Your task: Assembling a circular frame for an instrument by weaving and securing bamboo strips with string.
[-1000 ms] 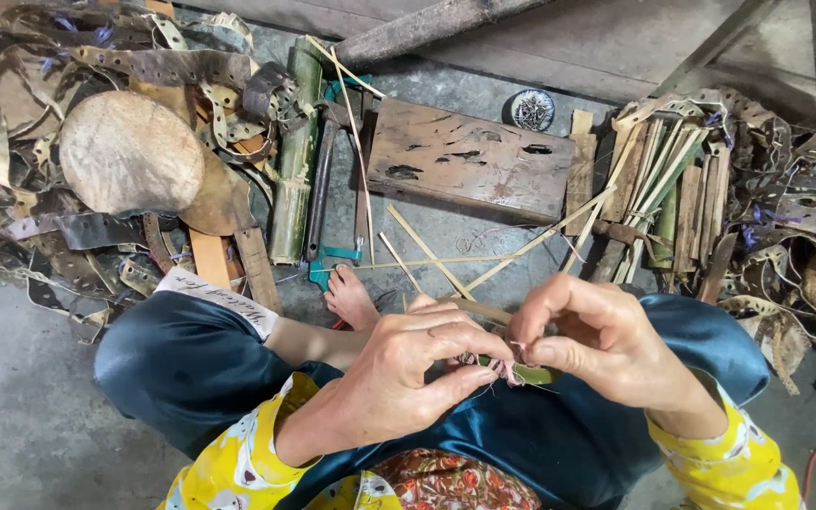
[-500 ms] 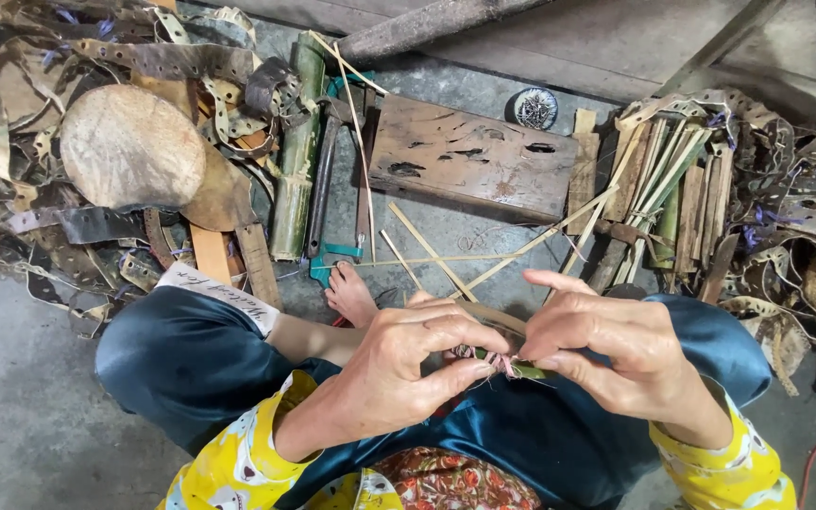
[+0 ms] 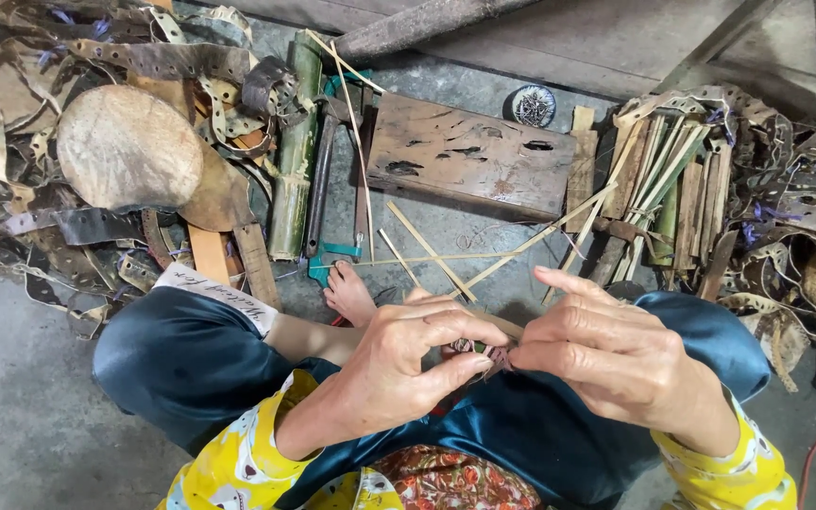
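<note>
- The left hand (image 3: 408,364) curls in from the left, thumb and forefinger pinching a small woven piece (image 3: 488,354) held over the lap.
- The right hand (image 3: 606,354) meets it from the right, fingertips closed on the same piece, forefinger stretched out above.
- The small woven piece is dark and tiny, mostly hidden between the fingers; its make cannot be told.
- Thin pale bamboo strips (image 3: 446,257) cross on the grey concrete floor (image 3: 21,416) just beyond the hands, near a bare foot (image 3: 349,295).
- Farther off lies a worn wooden block (image 3: 472,156), pitted and brown.
- Left of it stands a green bamboo tube (image 3: 295,161), then a round flat stone (image 3: 129,146) among curled perforated strips.
</note>
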